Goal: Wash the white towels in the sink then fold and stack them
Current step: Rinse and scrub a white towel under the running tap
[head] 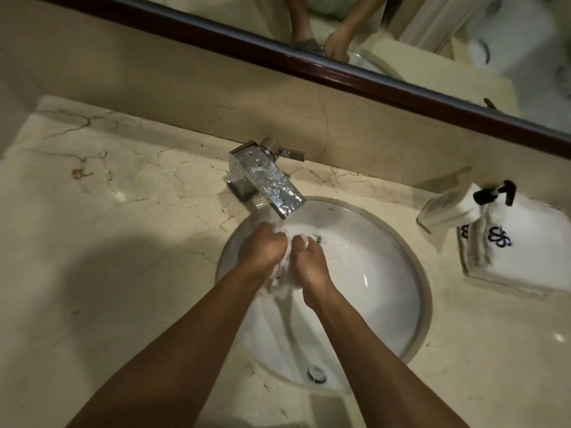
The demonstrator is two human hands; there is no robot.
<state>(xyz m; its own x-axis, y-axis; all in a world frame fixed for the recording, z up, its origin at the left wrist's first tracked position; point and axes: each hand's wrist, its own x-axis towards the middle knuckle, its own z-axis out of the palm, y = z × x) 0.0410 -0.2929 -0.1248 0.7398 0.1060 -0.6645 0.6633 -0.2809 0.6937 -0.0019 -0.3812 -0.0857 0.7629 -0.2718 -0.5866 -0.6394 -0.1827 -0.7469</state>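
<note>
In the white sink [386, 273] we hold a wet white towel [282, 281] bunched under the faucet [272, 183]. On the marble tabletop [123, 211] at right lie folded towels [519, 254] beside a soap dispenser [451, 205]. Our left hand [267, 245] and right hand [310, 261] curl their fingers around the towel, which lies between them.

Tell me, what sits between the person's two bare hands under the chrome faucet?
In the head view, a bunched wet white towel sits between the left hand and right hand, both gripping it over the white round sink.
</note>
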